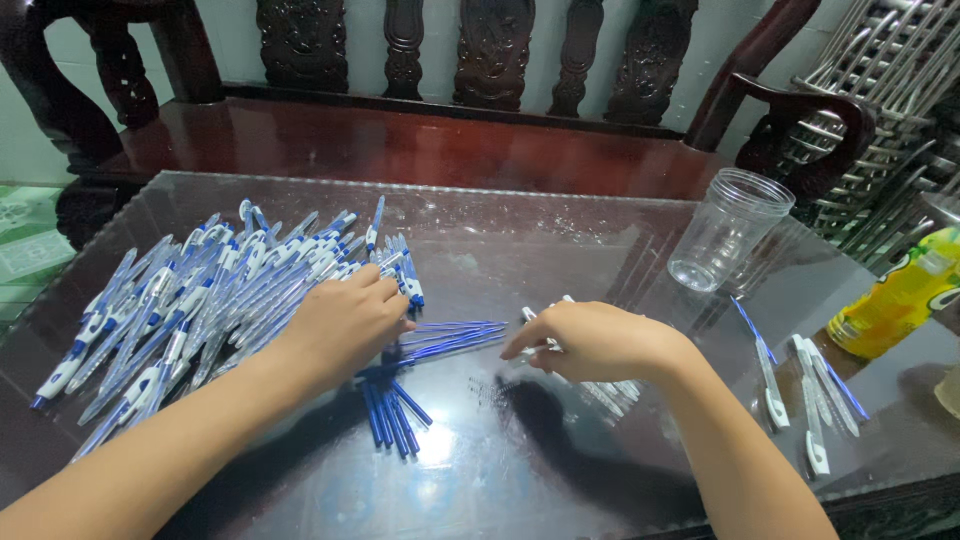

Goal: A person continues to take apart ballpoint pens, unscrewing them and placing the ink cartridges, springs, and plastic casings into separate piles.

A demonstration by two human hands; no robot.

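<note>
Sorting pen parts on the glass counter (560, 240). Left hand (345, 325) lies palm down at the edge of the big pen pile (190, 300), fingers curled over a few pieces; can't tell if it actually grips one. Right hand (590, 340) has its fingers pinched on a white-and-clear pen part (535, 318), more clear barrels under the palm.

Blue refills (450, 340) lie loose between the hands, a second bunch (395, 415) just below the left hand. A few finished-looking pens (810, 390) sit well apart to the right, near a yellow bottle (900, 300). Empty clear cup (725, 230) upright behind them. Carved wooden bench (400, 140) beyond the counter.

My read: pick-up stage, each hand fetching a part, nothing mated yet. Next move likely needs one refill singled out of the fan without dragging its neighbours, then lined up end-on with the barrel in the right hand.
</note>
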